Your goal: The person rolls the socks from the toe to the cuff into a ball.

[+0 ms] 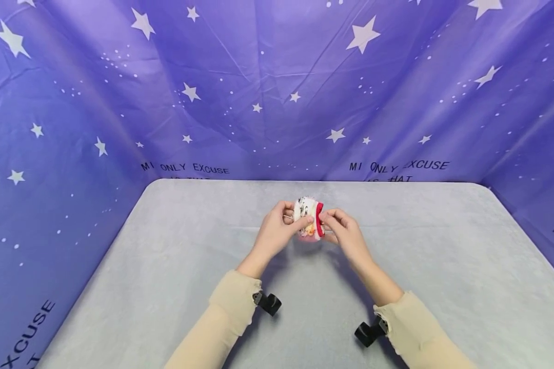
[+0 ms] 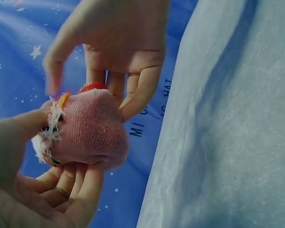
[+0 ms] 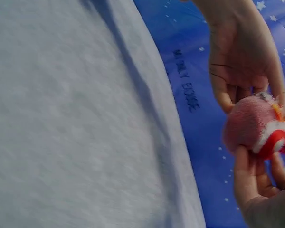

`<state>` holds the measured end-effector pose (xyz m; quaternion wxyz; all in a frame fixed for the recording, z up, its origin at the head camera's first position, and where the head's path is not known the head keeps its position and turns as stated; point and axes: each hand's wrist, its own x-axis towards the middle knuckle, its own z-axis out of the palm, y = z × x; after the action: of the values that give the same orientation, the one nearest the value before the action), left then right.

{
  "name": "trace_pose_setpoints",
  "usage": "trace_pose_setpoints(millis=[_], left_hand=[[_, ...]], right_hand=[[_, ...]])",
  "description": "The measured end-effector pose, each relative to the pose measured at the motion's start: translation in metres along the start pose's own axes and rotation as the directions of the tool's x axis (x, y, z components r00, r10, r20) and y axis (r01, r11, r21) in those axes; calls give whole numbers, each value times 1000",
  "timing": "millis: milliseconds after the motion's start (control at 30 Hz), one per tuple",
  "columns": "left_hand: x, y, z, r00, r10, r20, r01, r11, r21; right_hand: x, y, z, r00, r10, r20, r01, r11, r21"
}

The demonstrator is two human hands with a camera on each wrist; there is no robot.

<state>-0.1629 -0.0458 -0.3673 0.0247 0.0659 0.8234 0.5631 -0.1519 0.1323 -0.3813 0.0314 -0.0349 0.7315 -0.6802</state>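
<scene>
A small knitted sock bundle [image 1: 306,211], folded into a ball, is held up over the table between both hands. Its pink ribbed side [image 2: 92,128] shows in the left wrist view, with loose white threads and bits of yellow, green and black along one edge. A red band [image 3: 274,142] with white around it faces the right hand. My left hand [image 1: 275,228] grips the bundle from the left, thumb on the near face and fingers behind. From the right, my right hand [image 1: 348,237] pinches it at the red band with thumb and fingers.
The bundle is above a grey cloth-covered table [image 1: 166,266] with rounded far corners. A purple-blue curtain [image 1: 268,66] with white stars and printed lettering hangs behind and at the sides. Black wrist cameras [image 1: 271,304] sit at both sleeve cuffs.
</scene>
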Motion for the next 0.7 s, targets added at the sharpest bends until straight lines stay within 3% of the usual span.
trace_pose_setpoints(millis=[133, 233, 333, 500, 600, 700], left_hand=[[8, 1, 5, 995, 2, 99, -1, 1000, -10], [16, -5, 9, 986, -43, 160, 47, 999, -22], [24, -16, 16, 976, -117, 185, 124, 992, -29], [39, -26, 31, 951, -239, 195, 251, 967, -41], [47, -22, 37, 947, -277, 161, 277, 961, 22], [50, -20, 40, 954, -273, 126, 258, 958, 123]], right_hand=[[11, -1, -10, 997, 74, 4, -74, 996, -46], [21, 3, -17, 990, 139, 36, -137, 989, -57], [29, 12, -20, 967, 238, 86, -233, 970, -69], [37, 24, -26, 929, 351, 121, -332, 931, -153], [41, 26, -29, 935, 337, 109, -310, 928, -207], [44, 27, -31, 947, 309, 90, -276, 922, -272]])
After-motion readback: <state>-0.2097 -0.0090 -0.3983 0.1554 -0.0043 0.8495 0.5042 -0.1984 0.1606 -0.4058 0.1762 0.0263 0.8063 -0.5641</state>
